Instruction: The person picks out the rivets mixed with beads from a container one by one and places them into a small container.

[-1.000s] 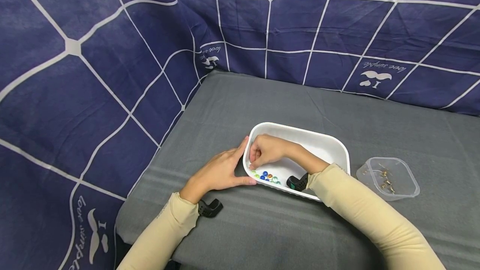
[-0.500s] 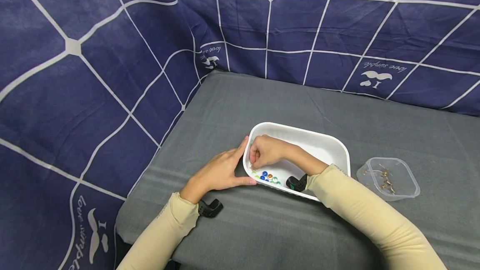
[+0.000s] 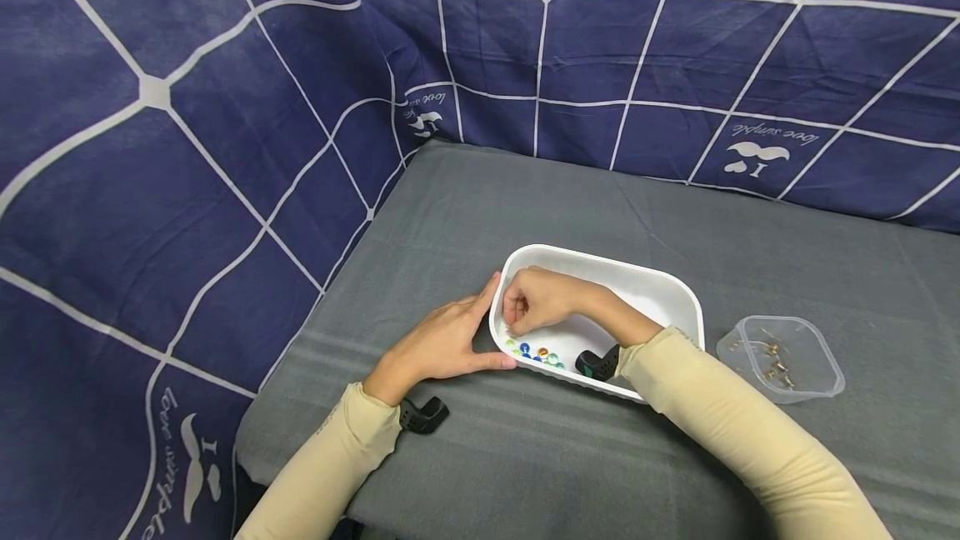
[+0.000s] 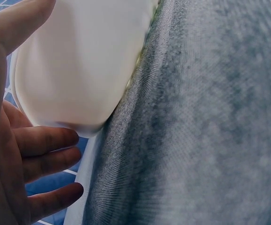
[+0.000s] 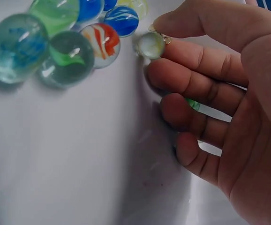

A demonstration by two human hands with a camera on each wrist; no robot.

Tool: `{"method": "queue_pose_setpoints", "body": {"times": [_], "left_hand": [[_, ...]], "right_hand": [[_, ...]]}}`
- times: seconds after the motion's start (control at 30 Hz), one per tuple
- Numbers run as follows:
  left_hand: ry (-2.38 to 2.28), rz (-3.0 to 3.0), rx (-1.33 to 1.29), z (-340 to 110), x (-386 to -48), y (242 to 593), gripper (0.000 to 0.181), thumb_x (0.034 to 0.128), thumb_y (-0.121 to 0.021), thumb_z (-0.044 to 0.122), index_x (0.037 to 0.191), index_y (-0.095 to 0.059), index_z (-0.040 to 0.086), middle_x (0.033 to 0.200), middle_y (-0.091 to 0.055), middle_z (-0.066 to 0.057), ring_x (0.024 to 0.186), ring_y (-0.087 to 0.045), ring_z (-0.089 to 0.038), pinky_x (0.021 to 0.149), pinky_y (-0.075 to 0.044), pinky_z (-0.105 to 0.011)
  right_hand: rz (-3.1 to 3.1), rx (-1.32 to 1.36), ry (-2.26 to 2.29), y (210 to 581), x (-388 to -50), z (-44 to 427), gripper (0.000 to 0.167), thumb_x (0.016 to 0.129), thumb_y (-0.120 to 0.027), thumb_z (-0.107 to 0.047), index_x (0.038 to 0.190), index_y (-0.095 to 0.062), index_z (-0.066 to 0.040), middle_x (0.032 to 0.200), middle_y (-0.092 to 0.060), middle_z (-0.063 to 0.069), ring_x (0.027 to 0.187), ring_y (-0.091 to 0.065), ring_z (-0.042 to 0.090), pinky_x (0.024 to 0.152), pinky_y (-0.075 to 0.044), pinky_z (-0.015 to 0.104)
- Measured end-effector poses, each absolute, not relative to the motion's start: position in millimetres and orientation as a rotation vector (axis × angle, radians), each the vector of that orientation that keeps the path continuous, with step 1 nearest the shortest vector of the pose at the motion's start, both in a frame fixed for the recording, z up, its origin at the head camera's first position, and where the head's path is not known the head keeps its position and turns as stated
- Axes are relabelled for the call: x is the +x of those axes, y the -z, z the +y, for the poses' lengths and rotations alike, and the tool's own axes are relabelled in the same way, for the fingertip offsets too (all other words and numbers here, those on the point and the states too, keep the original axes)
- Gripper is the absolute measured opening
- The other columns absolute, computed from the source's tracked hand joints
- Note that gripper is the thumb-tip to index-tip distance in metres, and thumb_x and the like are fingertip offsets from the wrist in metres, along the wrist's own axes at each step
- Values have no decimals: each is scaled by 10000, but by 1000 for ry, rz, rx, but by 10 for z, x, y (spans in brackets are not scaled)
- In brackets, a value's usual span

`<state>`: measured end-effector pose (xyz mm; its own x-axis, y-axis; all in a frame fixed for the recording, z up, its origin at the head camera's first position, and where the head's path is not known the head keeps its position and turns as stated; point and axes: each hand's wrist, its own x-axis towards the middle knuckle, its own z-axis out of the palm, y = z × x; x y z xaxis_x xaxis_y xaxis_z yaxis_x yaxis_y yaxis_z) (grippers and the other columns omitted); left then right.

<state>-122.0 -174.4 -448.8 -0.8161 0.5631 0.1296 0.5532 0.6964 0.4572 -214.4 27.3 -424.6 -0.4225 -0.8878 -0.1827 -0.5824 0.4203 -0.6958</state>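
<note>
The left hand (image 3: 442, 342) rests against the near left corner of a white tub (image 3: 622, 261), thumb along the front wall and fingers along the left end. Its fingers are fairly straight and touch the outside in the left wrist view. The right hand (image 3: 542, 300) reaches inside, at the left end. Its thumb and index finger pinch a small gold-coloured piece (image 5: 166, 41), mostly hidden; a clear marble (image 5: 151, 45) sits at the fingertips. Beside them lie several glass marbles, among them an orange-swirled marble (image 5: 101, 45) and a blue marble (image 5: 121, 21). A green bit (image 5: 192, 104) shows behind the fingers.
A clear plastic container (image 3: 813, 357) with several small brass-coloured pieces (image 3: 777, 369) stands right of the tub. Both are on a grey cloth surface (image 3: 525, 198). Blue curtains with white lines (image 3: 637, 32) hang behind and at the left.
The right hand's fingers have shifted slightly inside the tub, and a blue marble has moved a little to the left. The left hand stays at the corner. The head view has shifted slightly.
</note>
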Motion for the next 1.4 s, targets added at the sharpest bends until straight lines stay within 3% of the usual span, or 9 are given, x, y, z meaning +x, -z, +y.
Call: {"method": "queue_pose_setpoints", "body": {"times": [0.2,0.43,1.0,1.4], "left_hand": [[-768,2868,951,-1743,-1221,4493,1159,813,-739,585,1571,-101,-16,1395,-531,-214,1185,-579,-282,1000,-458,-427],[-779,2867,959,-1741,-1219,4484,1156,813,-742,580,1572,-101,-11,1386,-537,-220,1184,-580,-293,993,-462,-436],[-775,2874,952,-1734,-1220,4476,1143,813,-741,581,1567,-129,-22,1373,-551,-212,1187,-581,-302,997,-458,-439],[-784,2859,953,-1732,-1222,4476,1153,818,-734,585,1572,-97,-11,1444,-485,-216,1257,-538,-308,1035,-433,-439]], "right_hand": [[2088,-1265,767,4236,-2171,305,31,756,-705,-74,766,-720,-49,631,-604,-105,573,-504,1,534,-408,170],[2106,-1289,771,4212,-2180,330,83,760,-695,-40,745,-709,-120,635,-608,-107,575,-512,5,535,-416,173],[2123,-1266,810,4139,-2205,398,37,758,-698,-67,782,-714,-44,665,-614,-89,607,-533,29,567,-455,194],[2228,-1275,859,3978,-2302,577,38,753,-723,-68,786,-725,-89,688,-637,-90,636,-578,66,602,-496,228]]}}
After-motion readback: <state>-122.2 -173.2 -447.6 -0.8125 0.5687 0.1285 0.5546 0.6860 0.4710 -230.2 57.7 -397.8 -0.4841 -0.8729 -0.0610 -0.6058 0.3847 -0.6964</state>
